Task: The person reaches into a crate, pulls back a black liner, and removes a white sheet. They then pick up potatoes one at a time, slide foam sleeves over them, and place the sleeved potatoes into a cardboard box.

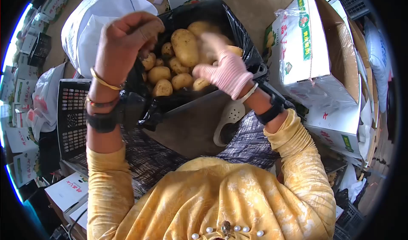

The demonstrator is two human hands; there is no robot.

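Your left hand (127,38) is bare and raised at about ten o'clock from the middle of the view, its fingers curled in tight over the edge of the black plastic liner (238,27); whether it pinches the liner or something small you cannot tell. A gold bangle (104,82) and a dark band sit on that wrist. Your right hand (227,70) wears a pink glove and hovers near the centre, a little toward one o'clock, its fingers spread narrowly and blurred. It lies over the potatoes (185,46), and you cannot tell whether it grips one. A black strap wraps that wrist.

The potatoes lie heaped inside the liner, which lines a crate (191,121) just beyond your knees, from eleven to one o'clock of the hands. A large one lies at the top of the heap, smaller ones below it toward your left hand. A white perforated scoop (229,116) hangs against the crate's near wall at five o'clock from the right hand.

At three o'clock an open cardboard box (310,48) with green print stands tilted. At nine o'clock a black slotted crate (72,116) lies beside white boxes. A white sack (91,25) rests at eleven o'clock.
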